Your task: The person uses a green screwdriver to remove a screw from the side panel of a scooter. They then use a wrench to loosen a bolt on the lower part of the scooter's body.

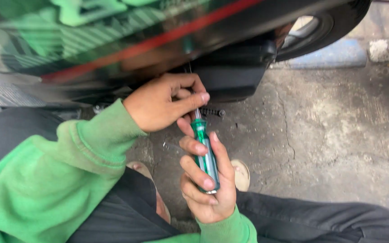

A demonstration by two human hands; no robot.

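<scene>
My right hand (208,182) grips the green translucent handle of a screwdriver (205,153), which points up toward the underside of a glossy black motorbike body (113,40) with a red stripe. My left hand (160,103) pinches the metal shaft just above the handle, thumb and fingers closed around it. The tip of the screwdriver is hidden under the dark lower panel (235,74). A short black screw (212,111) lies on the ground just right of my left thumb.
Cracked grey concrete (329,135) spreads to the right. A black tyre (334,27) stands at the upper right. My knees in dark trousers (320,220) and a sandalled foot (241,173) are below, with green sleeves on both arms.
</scene>
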